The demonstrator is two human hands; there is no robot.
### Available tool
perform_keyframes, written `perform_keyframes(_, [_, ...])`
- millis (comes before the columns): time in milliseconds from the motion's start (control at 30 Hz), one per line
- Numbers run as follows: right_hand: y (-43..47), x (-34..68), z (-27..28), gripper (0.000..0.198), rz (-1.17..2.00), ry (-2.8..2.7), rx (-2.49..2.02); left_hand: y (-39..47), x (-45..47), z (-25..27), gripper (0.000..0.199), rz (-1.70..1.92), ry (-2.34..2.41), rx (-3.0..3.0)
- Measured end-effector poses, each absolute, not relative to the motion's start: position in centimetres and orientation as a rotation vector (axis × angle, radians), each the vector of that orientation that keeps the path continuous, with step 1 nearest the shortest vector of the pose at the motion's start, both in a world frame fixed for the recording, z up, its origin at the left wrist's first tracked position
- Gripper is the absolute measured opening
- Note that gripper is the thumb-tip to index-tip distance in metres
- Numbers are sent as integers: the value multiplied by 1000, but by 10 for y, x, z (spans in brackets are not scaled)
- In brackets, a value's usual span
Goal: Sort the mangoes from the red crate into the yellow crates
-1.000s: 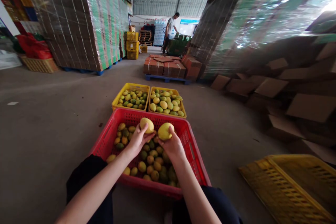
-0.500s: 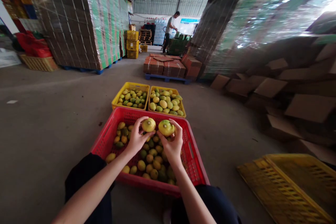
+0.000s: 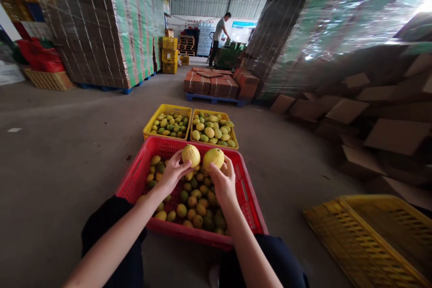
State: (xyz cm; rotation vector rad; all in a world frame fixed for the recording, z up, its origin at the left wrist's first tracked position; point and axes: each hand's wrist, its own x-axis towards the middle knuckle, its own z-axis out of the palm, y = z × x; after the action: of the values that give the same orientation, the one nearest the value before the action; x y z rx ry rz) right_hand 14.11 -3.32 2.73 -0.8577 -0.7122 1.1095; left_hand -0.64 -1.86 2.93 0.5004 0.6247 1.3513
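My left hand [image 3: 173, 174] is closed on a pale yellow lemon [image 3: 191, 156], fingers behind and thumb in front. A larger yellow-green lemon [image 3: 213, 159] sits in the grip of my right hand [image 3: 223, 181]. Both fruits are held side by side, a small gap apart, above the red crate [image 3: 249, 209]. Inside that crate lie many loose green and yellow lemons [image 3: 201, 209], partly hidden by my hands and forearms. Just beyond it, two yellow crates stand together: the left crate [image 3: 148, 131] holds smaller, greener fruit, the right crate [image 3: 235, 145] bigger, yellower ones.
A yellow crate [image 3: 367, 238] lies at the lower right, near a heap of cardboard boxes [image 3: 398, 137]. Flattened cartons [image 3: 211, 84] are stacked on a blue pallet [image 3: 216, 99] ahead. Wrapped stacks [image 3: 130, 27] rise at both sides. A person [image 3: 218, 38] stands in the background.
Both lemons have turned in my fingers: the stem ends that faced me are gone from view and their sides show. My hands stay in nearly the same place.
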Motion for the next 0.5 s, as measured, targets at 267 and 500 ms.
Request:
perform_keyframes(267, [-31, 142, 30, 21, 1490, -509, -707, -13, -12, 19, 25, 1314, 563, 504])
perform_keyframes(500, [-28, 137, 25, 25, 1532, -491, -736, -14, -12, 22, 21, 1193, 521, 380])
